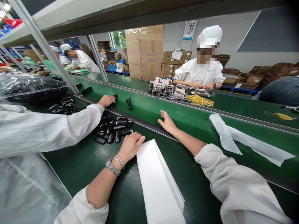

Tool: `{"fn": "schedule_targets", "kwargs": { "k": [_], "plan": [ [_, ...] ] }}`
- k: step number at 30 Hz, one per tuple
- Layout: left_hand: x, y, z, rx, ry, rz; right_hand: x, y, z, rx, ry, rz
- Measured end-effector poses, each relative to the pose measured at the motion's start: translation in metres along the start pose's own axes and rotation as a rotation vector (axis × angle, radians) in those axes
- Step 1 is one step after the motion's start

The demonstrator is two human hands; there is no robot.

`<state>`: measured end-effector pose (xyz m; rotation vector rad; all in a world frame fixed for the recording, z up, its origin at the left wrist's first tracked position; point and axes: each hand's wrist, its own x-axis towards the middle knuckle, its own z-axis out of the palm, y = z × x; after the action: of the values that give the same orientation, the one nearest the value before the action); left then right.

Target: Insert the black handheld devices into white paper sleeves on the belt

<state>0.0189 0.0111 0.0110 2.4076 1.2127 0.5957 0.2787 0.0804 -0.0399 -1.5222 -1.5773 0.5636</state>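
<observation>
My left hand (131,145), with a metal watch (113,167) and bangles on the wrist, rests palm down on the green table, fingers loosely stretched. Its thumb lies at the top corner of a stack of folded white sheets (155,180). Just beyond it is a pile of small black plastic devices (114,127). My right hand (168,123) is over the green conveyor belt (144,113), fingers apart with nothing in them. A black device (129,103) stands on the belt to its left. Further right, two white strips (254,141) lie crossed.
At left, a co-worker's hand (106,101) holds another black device over the belt. Across the line, a person in white (202,73) handles bundled grey cables (161,85) beside yellow bands (201,101). A metal post (43,43) and overhead shelf (98,18) frame the line.
</observation>
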Motion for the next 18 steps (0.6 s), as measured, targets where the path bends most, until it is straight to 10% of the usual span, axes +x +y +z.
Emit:
{"fn": "schedule_targets", "kwargs": {
  "k": [18],
  "plan": [
    [-0.0004, 0.0011, -0.0009, 0.005, -0.009, 0.011, 0.0, -0.0026, 0.0, -0.007, -0.002, -0.01]
  ]
}}
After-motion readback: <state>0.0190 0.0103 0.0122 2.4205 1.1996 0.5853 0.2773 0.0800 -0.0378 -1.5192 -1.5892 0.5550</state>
